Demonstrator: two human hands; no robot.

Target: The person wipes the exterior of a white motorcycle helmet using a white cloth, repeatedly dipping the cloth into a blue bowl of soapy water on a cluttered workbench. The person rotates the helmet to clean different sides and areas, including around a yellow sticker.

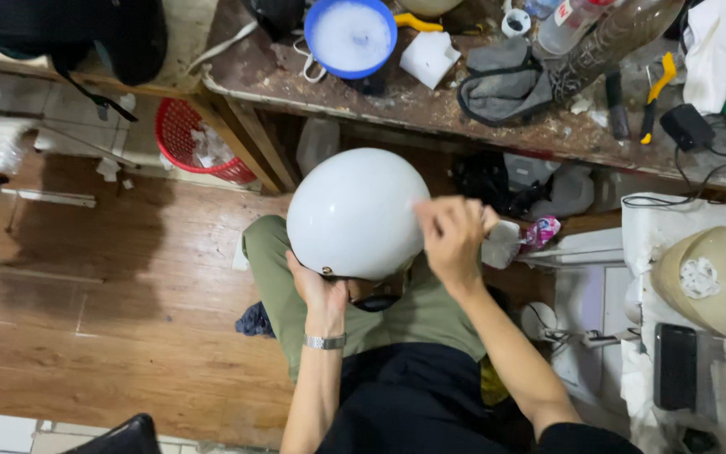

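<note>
White and shiny, the helmet (pixel 355 212) is sitting over the person's lap, below the messy table (pixel 430 105). The left hand (pixel 319 290) is holding it up from underneath, its grip closed on the bottom rim. The right hand (pixel 454 235) is pressing against the helmet's right side, fingers curled shut and blurry.

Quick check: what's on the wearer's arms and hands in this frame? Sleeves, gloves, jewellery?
Both hands are bare, no gloves. The left hand has a silver metal-link watch band at the wrist, and that forearm is uncovered. The right hand has nothing on its wrist; its forearm is bare up to a black sleeve near the elbow. No rings can be made out.
</note>
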